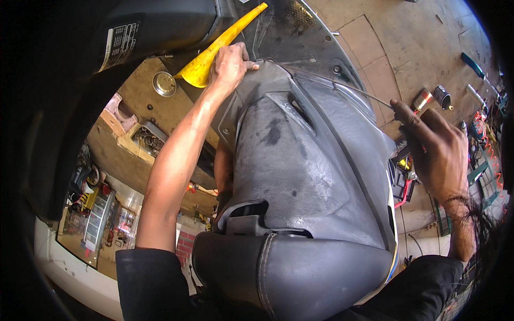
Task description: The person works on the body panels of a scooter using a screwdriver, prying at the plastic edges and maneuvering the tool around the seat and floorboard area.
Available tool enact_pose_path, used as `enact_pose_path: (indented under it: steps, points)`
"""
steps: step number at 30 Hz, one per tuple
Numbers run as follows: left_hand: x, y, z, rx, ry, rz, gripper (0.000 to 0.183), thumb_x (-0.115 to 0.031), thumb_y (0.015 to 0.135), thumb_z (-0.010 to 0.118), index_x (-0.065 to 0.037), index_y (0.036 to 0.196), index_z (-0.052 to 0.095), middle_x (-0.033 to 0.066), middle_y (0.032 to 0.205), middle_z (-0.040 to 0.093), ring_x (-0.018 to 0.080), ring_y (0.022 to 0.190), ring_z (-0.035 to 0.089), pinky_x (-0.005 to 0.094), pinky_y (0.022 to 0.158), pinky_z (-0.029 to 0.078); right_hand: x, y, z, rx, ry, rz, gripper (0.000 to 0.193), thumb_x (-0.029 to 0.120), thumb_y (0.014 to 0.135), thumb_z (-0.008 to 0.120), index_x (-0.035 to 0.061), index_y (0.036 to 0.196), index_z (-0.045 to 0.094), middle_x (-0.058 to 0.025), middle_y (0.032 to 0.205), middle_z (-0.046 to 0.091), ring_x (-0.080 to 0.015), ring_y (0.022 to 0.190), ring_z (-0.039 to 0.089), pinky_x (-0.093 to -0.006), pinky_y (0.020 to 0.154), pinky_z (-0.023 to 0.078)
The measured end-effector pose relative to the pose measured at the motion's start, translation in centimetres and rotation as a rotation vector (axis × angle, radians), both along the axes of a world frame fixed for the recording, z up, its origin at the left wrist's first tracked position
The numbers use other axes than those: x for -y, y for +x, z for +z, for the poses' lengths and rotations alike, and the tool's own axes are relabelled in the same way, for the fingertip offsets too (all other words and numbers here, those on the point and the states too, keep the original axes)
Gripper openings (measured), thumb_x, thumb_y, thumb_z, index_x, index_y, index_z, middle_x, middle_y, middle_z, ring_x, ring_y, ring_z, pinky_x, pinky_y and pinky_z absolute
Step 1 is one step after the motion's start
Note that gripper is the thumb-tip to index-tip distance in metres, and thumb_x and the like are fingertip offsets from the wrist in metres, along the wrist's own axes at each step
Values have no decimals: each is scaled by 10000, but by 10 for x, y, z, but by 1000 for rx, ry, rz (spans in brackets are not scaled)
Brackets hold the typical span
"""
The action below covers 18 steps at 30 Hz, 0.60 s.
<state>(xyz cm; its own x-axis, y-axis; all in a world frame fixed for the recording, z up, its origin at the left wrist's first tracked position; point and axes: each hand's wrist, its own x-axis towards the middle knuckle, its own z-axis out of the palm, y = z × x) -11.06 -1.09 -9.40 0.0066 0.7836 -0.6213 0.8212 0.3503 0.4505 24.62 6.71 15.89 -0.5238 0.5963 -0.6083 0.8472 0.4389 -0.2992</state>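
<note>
A yellow funnel [214, 53] is being pinched against the grey scooter panel [300, 160] by the left hand [230, 67]. A thin wire [342, 85] is running rightwards across the panel and is being gripped by the right hand [436, 150], clenched above tools on the floor [396, 37].

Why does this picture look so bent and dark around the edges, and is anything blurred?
Head view: the fisheye lens bends the floor tiles and leaves black corners; daylight puts a dull sheen on the grey scooter panel; the left hand by the yellow funnel looks sharp; the right hand and the tools near the rim look softer.
</note>
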Motion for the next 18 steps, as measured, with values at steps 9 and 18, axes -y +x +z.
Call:
enact_pose_path:
  steps: [9, 18]
  points:
    - [59, 27, 9, -79, 367, 371, 276, -184, 770, 840, -21, 913, 670, 97, 850, 640, 231, 787, 653, 377, 706, 507, -85, -15, -31, -114, -139, -20, 332, 144, 890, 656, 47, 1207, 680, -117, 861, 668, -256, 706, 620, -355, 651, 477]
    - [70, 1, 21, 138, 301, 346, 175, -17, 858, 688, -18, 1028, 731, 116, 983, 731, 260, 934, 708, 353, 836, 539, -114, -25, -54, 12, -265, -199, 258, 234, 937, 598, 41, 1073, 704, -46, 797, 667, -144, 656, 590, -295, 562, 443]
